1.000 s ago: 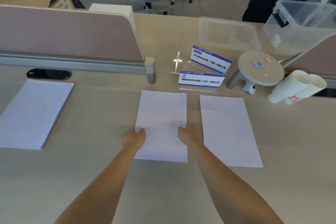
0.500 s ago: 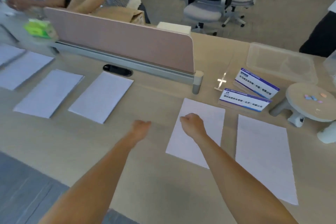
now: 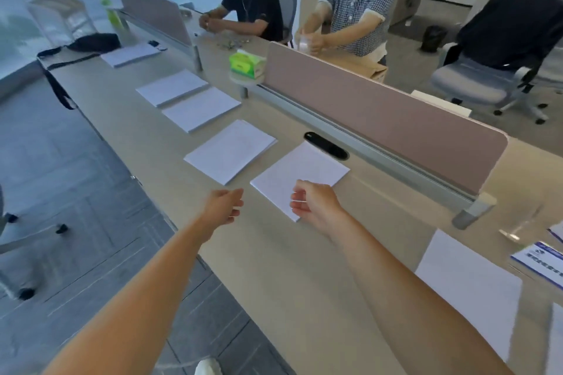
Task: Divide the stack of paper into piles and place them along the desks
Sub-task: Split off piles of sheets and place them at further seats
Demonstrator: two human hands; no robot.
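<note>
The paper's already split up: piles sit in a row along the desk [image 3: 283, 268], all flat and squared-off white sheets, none fanned or sliding. Nearest your hands is the near pile [image 3: 300, 175], just in front of the black cable slot [image 3: 326, 145]. Next to it, a little apart, is the second pile [image 3: 231, 151], then the third pile [image 3: 201, 109] and fourth pile [image 3: 172, 88] almost touching each other, and a far pile [image 3: 131, 54] by the black bag [image 3: 93, 42]. Another pile [image 3: 467, 286] lies off to your right, beside the blue name cards [image 3: 540, 263].

What changed: a second ago you had both hands pressed on that right-hand pile; now you've let go and swung left down the desk. Your right hand [image 3: 316, 205] hovers over the near pile's corner, fingers loosely curled with nothing in them. Your left hand [image 3: 224, 207] is loosely open too, empty, over bare desk beside it.

My read: placing looks pretty much done, and you're just checking or tidying the row. Two other people across the pink divider [image 3: 380, 119] are busy with their own stuff.
</note>
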